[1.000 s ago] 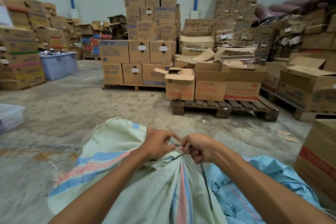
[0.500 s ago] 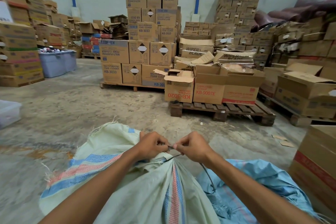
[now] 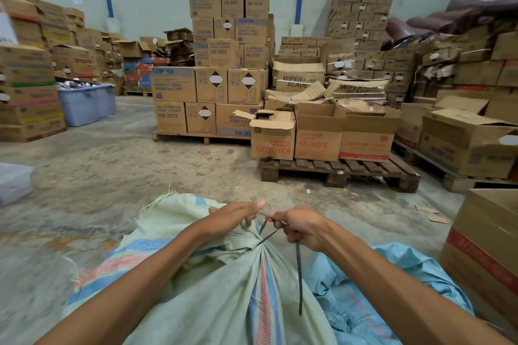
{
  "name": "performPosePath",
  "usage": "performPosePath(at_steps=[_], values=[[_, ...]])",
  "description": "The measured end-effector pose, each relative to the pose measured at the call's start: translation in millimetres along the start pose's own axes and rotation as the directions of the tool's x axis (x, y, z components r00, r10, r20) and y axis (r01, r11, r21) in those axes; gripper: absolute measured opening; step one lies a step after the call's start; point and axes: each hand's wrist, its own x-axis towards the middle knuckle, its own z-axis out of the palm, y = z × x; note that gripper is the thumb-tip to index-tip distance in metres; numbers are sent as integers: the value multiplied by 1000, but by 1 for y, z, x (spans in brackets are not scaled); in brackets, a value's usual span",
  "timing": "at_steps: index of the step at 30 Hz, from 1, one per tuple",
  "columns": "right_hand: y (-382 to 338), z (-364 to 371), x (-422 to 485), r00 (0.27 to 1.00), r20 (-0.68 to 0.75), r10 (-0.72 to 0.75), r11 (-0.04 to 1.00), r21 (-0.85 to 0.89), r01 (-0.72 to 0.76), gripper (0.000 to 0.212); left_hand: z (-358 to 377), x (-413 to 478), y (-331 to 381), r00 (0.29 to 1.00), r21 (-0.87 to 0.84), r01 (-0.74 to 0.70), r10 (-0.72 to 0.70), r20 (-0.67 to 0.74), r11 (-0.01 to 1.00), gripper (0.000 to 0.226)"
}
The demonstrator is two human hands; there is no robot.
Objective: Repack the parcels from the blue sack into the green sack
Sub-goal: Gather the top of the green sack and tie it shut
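Note:
The pale green woven sack (image 3: 224,297), with a red and blue stripe, lies on the floor in front of me, its neck gathered tight. A dark cable tie (image 3: 299,274) circles the neck, and its long tail hangs down to the right. My left hand (image 3: 232,217) grips the bunched sack mouth just left of the tie. My right hand (image 3: 301,225) pinches the tie beside the neck. The blue sack (image 3: 372,294) lies crumpled and flat on the floor to the right. No parcels show.
A brown carton (image 3: 487,249) stands close at the right. A wooden pallet (image 3: 342,169) with open cartons sits ahead, and a tall stack of KB-3033 boxes (image 3: 224,64) behind it. Grey plastic tubs (image 3: 84,103) stand far left, a clear bin (image 3: 14,182) at the left edge.
Both hands stay at the sack's neck. The tie's loop looks drawn tighter and its tail hangs longer from my right hand. My left thumb has lifted off the fabric.

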Motion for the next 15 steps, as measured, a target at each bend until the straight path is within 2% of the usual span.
performPosePath(at_steps=[3, 6, 9, 11, 13, 15], values=[[-5, 5, -2, 1000, -28, -6, 1000, -8, 6, 18, 4, 1, 8, 999, 70, -27, 29, -27, 997, 59], [-7, 10, -6, 998, -64, -9, 999, -45, 6, 14, 4, 3, 5, 992, 47, -114, 112, 52, 992, 48], [-7, 11, -8, 993, -114, -37, 995, -98, 26, 16, -1, 7, 0, 984, 75, -173, 169, 54, 982, 45], [-3, 12, -3, 971, -203, -127, 963, -259, 72, 22, -6, 11, -2, 982, 304, -178, 188, -6, 936, 41], [1, 14, 1, 927, -263, -267, 858, -502, 105, 20, -12, 11, -1, 968, 630, -138, 239, -78, 764, 34], [11, 17, -1, 919, -248, -308, 794, -598, 105, 20, -20, 8, -4, 959, 797, -50, 251, -130, 602, 31]])
